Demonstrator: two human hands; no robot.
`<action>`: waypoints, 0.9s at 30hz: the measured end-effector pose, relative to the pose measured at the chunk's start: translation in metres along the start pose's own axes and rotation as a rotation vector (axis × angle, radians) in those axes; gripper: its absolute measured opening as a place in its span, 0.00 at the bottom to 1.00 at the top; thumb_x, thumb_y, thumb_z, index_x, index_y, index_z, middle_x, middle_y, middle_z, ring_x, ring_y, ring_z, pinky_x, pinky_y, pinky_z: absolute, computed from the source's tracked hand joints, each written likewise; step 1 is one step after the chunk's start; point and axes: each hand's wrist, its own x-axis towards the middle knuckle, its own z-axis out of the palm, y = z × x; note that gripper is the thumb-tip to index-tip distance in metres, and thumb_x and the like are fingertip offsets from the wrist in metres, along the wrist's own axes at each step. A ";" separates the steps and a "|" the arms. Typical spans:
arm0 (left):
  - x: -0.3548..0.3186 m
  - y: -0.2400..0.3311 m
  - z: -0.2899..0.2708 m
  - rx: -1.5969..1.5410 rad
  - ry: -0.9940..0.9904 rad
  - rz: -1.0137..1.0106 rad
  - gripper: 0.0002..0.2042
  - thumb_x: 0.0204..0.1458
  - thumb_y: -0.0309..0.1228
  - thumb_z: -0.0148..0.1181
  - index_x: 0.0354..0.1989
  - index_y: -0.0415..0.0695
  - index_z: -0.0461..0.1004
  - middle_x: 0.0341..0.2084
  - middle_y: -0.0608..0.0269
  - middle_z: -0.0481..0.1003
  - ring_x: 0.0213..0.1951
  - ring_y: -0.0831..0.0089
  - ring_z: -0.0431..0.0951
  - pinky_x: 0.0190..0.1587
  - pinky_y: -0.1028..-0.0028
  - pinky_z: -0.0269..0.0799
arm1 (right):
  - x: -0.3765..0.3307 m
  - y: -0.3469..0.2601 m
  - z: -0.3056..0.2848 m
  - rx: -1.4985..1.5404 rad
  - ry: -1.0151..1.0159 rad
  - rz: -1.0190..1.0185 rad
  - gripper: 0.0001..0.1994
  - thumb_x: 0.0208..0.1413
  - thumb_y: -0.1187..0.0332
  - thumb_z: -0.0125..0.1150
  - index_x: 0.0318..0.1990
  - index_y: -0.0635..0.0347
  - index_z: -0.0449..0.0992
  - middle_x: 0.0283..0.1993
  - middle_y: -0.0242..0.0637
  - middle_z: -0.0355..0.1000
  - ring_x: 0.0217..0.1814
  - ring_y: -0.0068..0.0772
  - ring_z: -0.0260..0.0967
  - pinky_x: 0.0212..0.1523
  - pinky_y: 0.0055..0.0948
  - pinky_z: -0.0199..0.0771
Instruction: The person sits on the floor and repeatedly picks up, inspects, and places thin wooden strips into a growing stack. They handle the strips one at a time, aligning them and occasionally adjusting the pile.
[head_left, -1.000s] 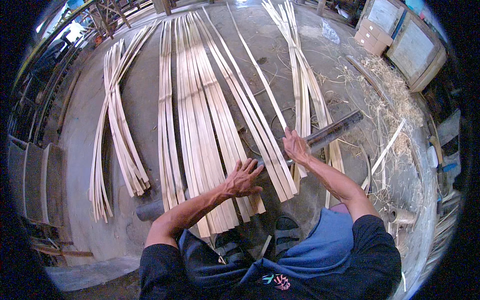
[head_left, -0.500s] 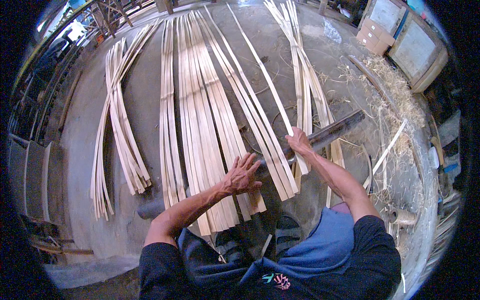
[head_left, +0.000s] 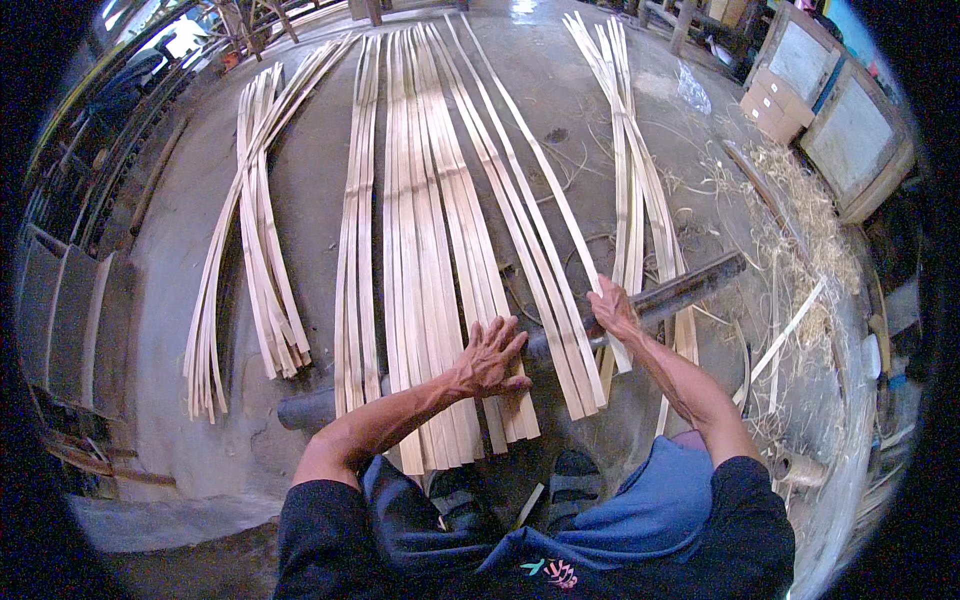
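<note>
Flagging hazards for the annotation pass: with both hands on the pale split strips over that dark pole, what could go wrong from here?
1. The left hand presses flat on the pale thin split-wood strips; sliding along their edges could cut or splinter it.
2. The right hand grips one strip at the dark round pole; a pull might shift neighbouring strips out of line.
3. The straw-like shavings at the right could catch feet.

Pale cream bamboo strips; dark, perhaps rusty pole; grey floor.
</note>
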 end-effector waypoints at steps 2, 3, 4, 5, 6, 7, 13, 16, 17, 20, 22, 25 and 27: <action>0.000 -0.001 0.000 0.006 -0.051 -0.004 0.41 0.43 0.64 0.38 0.59 0.43 0.48 0.60 0.46 0.40 0.61 0.48 0.39 0.58 0.44 0.34 | -0.001 -0.002 -0.001 0.011 -0.020 -0.013 0.15 0.45 0.67 0.51 0.39 0.68 0.67 0.30 0.52 0.69 0.33 0.48 0.67 0.34 0.38 0.65; 0.001 -0.002 -0.001 0.002 -0.056 -0.005 0.42 0.43 0.64 0.38 0.59 0.43 0.48 0.60 0.46 0.40 0.61 0.49 0.38 0.58 0.44 0.33 | 0.000 -0.003 -0.001 0.048 -0.022 -0.033 0.15 0.45 0.67 0.51 0.40 0.68 0.67 0.31 0.52 0.69 0.33 0.48 0.67 0.34 0.38 0.66; 0.001 -0.002 -0.001 -0.003 -0.062 -0.006 0.42 0.43 0.64 0.37 0.60 0.43 0.47 0.60 0.46 0.40 0.62 0.49 0.38 0.58 0.44 0.33 | 0.001 -0.002 0.000 0.099 -0.058 -0.036 0.15 0.45 0.67 0.51 0.39 0.68 0.67 0.32 0.53 0.69 0.35 0.51 0.67 0.35 0.38 0.66; 0.002 -0.003 -0.001 0.002 -0.072 -0.002 0.42 0.43 0.64 0.37 0.60 0.44 0.47 0.60 0.47 0.39 0.62 0.49 0.38 0.58 0.44 0.33 | 0.002 -0.001 0.002 0.043 -0.066 -0.009 0.15 0.45 0.67 0.51 0.39 0.68 0.67 0.32 0.53 0.69 0.36 0.51 0.67 0.35 0.38 0.66; 0.002 -0.004 -0.001 0.010 -0.086 0.000 0.42 0.43 0.64 0.37 0.60 0.44 0.46 0.61 0.47 0.39 0.62 0.49 0.37 0.58 0.44 0.33 | 0.003 0.001 0.005 0.007 -0.061 -0.005 0.15 0.45 0.67 0.51 0.39 0.68 0.67 0.32 0.53 0.69 0.36 0.51 0.67 0.36 0.38 0.66; 0.002 -0.005 -0.002 0.000 -0.084 0.005 0.42 0.43 0.64 0.38 0.60 0.44 0.46 0.61 0.47 0.38 0.62 0.49 0.38 0.58 0.44 0.33 | 0.002 0.005 0.008 -0.028 -0.058 0.006 0.15 0.45 0.67 0.51 0.39 0.68 0.67 0.33 0.53 0.69 0.36 0.51 0.67 0.37 0.38 0.66; 0.000 -0.007 -0.001 -0.024 -0.076 0.029 0.43 0.42 0.64 0.39 0.60 0.43 0.45 0.60 0.46 0.39 0.61 0.49 0.38 0.58 0.46 0.35 | -0.009 0.021 0.030 0.027 0.079 -0.072 0.14 0.46 0.69 0.51 0.41 0.64 0.66 0.34 0.51 0.70 0.38 0.50 0.68 0.38 0.39 0.66; -0.002 -0.007 0.000 -0.049 -0.047 0.027 0.44 0.42 0.64 0.40 0.59 0.40 0.45 0.60 0.45 0.39 0.61 0.48 0.39 0.58 0.47 0.35 | -0.009 0.006 0.022 0.017 0.018 -0.021 0.16 0.46 0.69 0.51 0.43 0.64 0.66 0.35 0.51 0.70 0.39 0.49 0.69 0.38 0.37 0.67; -0.002 -0.007 0.001 -0.056 -0.029 0.026 0.44 0.42 0.64 0.40 0.59 0.39 0.45 0.60 0.44 0.39 0.61 0.48 0.38 0.58 0.47 0.34 | -0.006 -0.004 0.018 0.083 0.023 -0.006 0.16 0.46 0.69 0.51 0.44 0.63 0.66 0.36 0.51 0.70 0.39 0.48 0.69 0.38 0.37 0.67; -0.004 -0.008 0.002 -0.075 -0.013 -0.008 0.46 0.41 0.64 0.41 0.59 0.36 0.44 0.60 0.44 0.40 0.61 0.48 0.38 0.58 0.47 0.33 | 0.002 -0.039 0.002 0.156 0.083 -0.027 0.18 0.47 0.69 0.51 0.47 0.62 0.65 0.36 0.50 0.71 0.39 0.45 0.69 0.39 0.34 0.68; -0.005 -0.008 0.003 -0.088 -0.019 -0.024 0.47 0.41 0.65 0.42 0.59 0.35 0.43 0.60 0.44 0.40 0.61 0.48 0.38 0.58 0.47 0.33 | 0.011 -0.060 -0.002 0.155 0.146 -0.135 0.18 0.48 0.69 0.51 0.48 0.62 0.65 0.37 0.49 0.71 0.40 0.41 0.70 0.39 0.33 0.68; -0.005 -0.009 0.002 -0.103 -0.027 -0.020 0.48 0.40 0.65 0.42 0.58 0.34 0.43 0.60 0.44 0.40 0.61 0.48 0.38 0.58 0.46 0.32 | 0.012 -0.076 0.004 0.322 0.075 -0.136 0.17 0.48 0.68 0.51 0.47 0.63 0.65 0.37 0.49 0.71 0.39 0.41 0.70 0.40 0.33 0.68; -0.004 -0.008 0.001 -0.097 -0.038 -0.025 0.48 0.40 0.66 0.41 0.59 0.35 0.43 0.60 0.44 0.40 0.62 0.49 0.38 0.58 0.45 0.32 | 0.016 -0.079 0.015 0.294 0.064 -0.105 0.17 0.48 0.67 0.52 0.46 0.63 0.66 0.37 0.49 0.71 0.40 0.41 0.69 0.40 0.34 0.67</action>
